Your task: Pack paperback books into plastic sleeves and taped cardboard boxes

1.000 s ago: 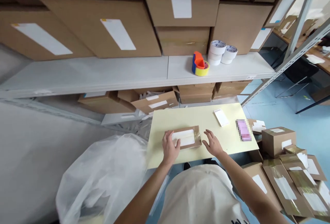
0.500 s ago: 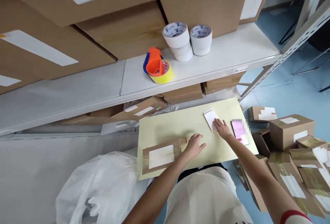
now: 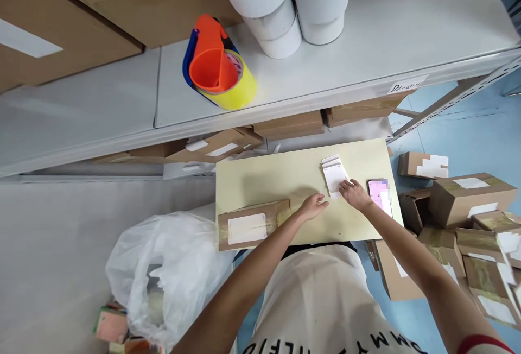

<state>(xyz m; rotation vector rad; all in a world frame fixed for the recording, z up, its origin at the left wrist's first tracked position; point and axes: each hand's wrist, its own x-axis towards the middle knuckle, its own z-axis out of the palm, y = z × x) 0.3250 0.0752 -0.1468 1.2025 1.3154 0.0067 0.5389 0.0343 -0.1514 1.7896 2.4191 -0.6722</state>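
Observation:
On a pale yellow table [image 3: 277, 180] a small stack of white labels [image 3: 334, 175] lies toward the back right. My right hand [image 3: 355, 194] rests on the near edge of that stack, fingers bent over it. My left hand [image 3: 312, 206] sits just to its left, fingers loosely curled and pointing at the labels, with nothing seen in it. A flat taped cardboard parcel [image 3: 250, 225] with a white label lies at the table's left front corner, apart from both hands. A phone [image 3: 379, 195] lies right of my right hand.
Above the table a white shelf [image 3: 366, 61] carries a tape dispenser [image 3: 215, 66] and white tape rolls [image 3: 285, 6]. A clear plastic bag [image 3: 171, 272] sits on the floor at left. Several taped cardboard boxes [image 3: 468, 202] are piled at right.
The parcel has gone from the table's middle to its left front corner. Both hands moved right, and my right hand has settled on the label stack. The camera has moved closer to the shelf.

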